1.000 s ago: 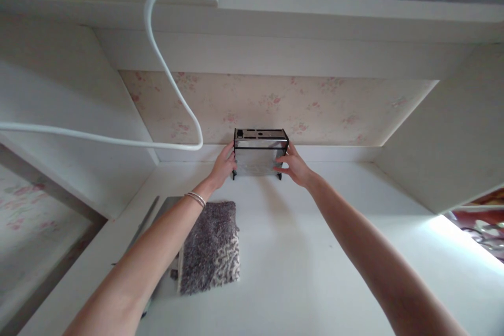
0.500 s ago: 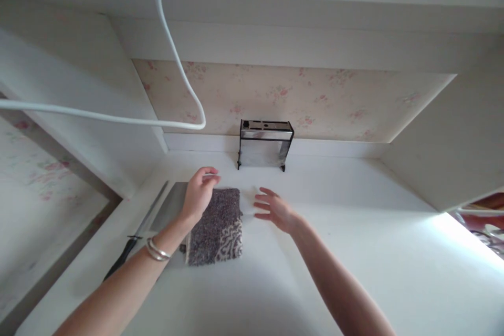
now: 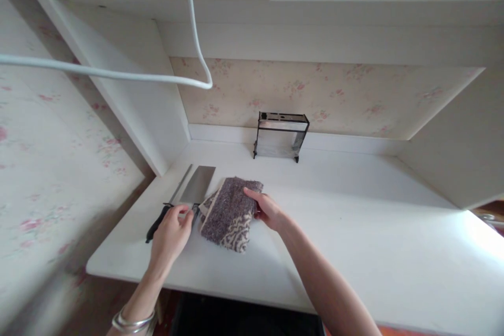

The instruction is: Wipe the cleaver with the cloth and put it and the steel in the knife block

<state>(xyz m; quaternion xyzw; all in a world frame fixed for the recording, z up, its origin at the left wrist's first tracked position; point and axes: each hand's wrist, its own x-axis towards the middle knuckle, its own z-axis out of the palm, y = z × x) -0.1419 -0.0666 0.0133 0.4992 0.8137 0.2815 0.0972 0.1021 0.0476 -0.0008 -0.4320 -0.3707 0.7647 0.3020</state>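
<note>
While the left hand (image 3: 171,231) pinches the handle of 1 cleaver (image 3: 196,187) lying near the counter (image 3: 354,231) edge, the right hand (image 3: 264,208) grips the patterned cloth (image 3: 230,212) beside it; a slip could drag fingers across the blade.

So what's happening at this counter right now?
A person stands at a white counter. The left hand is at the handle end of a cleaver, which lies flat beside a thinner knife. The right hand grips the edge of a grey patterned cloth lying next to the blades. A metal knife rack stands untouched against the back wall, and a white cable hangs overhead.
</note>
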